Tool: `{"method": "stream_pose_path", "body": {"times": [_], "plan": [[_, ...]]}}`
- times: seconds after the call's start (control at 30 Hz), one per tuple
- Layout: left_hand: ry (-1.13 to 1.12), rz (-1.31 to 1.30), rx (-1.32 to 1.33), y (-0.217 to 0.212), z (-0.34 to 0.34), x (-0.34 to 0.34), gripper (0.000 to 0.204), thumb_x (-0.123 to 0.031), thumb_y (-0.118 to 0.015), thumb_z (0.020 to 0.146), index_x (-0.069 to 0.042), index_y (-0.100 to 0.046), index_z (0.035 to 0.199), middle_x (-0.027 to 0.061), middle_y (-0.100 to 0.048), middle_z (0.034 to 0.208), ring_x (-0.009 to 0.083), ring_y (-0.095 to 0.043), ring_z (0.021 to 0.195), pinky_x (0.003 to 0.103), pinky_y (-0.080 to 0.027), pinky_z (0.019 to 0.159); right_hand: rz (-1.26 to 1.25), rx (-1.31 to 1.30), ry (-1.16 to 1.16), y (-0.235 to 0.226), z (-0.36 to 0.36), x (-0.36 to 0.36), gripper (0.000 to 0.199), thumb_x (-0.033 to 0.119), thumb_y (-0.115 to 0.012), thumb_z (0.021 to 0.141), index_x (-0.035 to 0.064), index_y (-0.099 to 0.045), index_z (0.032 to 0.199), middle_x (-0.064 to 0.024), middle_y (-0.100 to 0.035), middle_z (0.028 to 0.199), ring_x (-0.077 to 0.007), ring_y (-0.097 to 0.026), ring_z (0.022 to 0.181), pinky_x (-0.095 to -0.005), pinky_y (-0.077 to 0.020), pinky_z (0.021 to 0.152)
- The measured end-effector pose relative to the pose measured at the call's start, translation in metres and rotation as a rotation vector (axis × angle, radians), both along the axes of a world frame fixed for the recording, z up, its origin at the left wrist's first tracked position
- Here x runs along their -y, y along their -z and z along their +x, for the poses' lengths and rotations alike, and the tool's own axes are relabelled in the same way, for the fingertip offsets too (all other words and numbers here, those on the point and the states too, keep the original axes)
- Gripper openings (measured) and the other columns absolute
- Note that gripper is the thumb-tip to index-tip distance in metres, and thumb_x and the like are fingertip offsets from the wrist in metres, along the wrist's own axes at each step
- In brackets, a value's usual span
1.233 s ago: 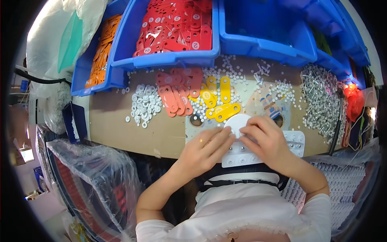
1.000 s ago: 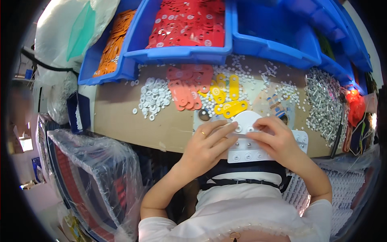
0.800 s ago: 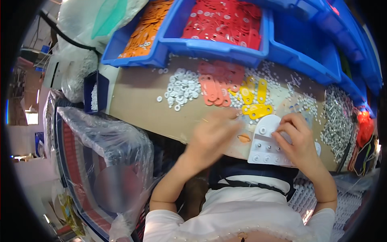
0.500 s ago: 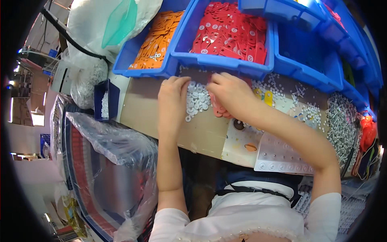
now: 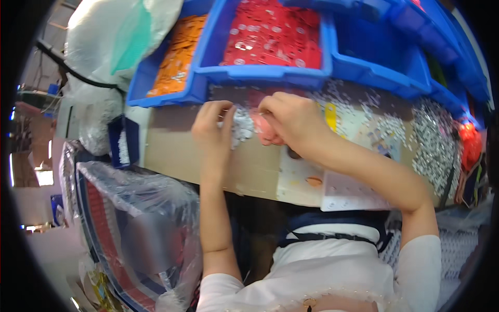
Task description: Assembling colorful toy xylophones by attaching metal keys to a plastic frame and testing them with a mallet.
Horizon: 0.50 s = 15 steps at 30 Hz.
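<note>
My left hand (image 5: 212, 124) is beside a small heap of white ring-shaped pieces (image 5: 243, 127), its thumb and fingertips curled toward each other. Whatever it pinches is too small and smeared to name. On the heap's other side is my right hand (image 5: 297, 118), closed, fingers bent down over flat salmon-pink pieces (image 5: 266, 131). Its fingertips hide what they grip, if anything. Both hands work low over the brown tabletop (image 5: 171, 156), just in front of a blue bin (image 5: 270, 74) of red flat tags (image 5: 270, 39).
Orange tags (image 5: 179, 52) fill the neighbouring bin. A yellow piece (image 5: 331, 115), scattered small white parts (image 5: 390, 127) and a pile of metal pins (image 5: 439, 151) lie to the right. A white dotted tray (image 5: 353, 192) sits at the near edge; a dark blue box (image 5: 125, 143) stands left.
The view has shifted, so the bins sit further left and higher. My left hand has drawn slightly away from the white heap, its fingers bent. My right hand stays by the pink pieces.
</note>
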<state>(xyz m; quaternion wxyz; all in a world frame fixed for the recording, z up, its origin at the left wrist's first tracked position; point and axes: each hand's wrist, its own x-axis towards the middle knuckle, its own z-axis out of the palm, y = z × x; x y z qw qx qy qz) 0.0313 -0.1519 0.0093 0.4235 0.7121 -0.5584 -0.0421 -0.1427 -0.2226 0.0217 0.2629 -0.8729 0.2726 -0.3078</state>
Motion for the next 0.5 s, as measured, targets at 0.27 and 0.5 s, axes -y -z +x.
{"method": "stream_pose_path", "body": {"times": [0.27,0.5], "plan": [[0.433,0.145,-0.341,-0.011,-0.112,-0.035,0.01,0.003,-0.069,0.08,0.0,-0.067,0.09,0.0102,-0.067,0.086,0.0194,-0.064,0.076,0.029,-0.05,0.07,0.4,-0.136,0.323,-0.027,-0.18,-0.04,0.011,0.002,-0.067,0.082,-0.0009,-0.065,0.092,-0.0084,-0.063,0.085,-0.0185,-0.062,0.077,-0.0284,-0.0486,0.071],[0.801,-0.037,0.048,0.003,-0.169,-0.02,0.02,-0.001,-0.073,0.074,-0.003,-0.066,0.092,0.0081,-0.063,0.089,0.0253,-0.06,0.08,0.035,-0.05,0.069,0.545,-0.175,0.24,-0.02,-0.197,-0.06,0.011,0.004,-0.067,0.084,-0.0012,-0.063,0.092,-0.0083,-0.06,0.085,-0.0172,-0.062,0.078,-0.0273,-0.0488,0.068]]}}
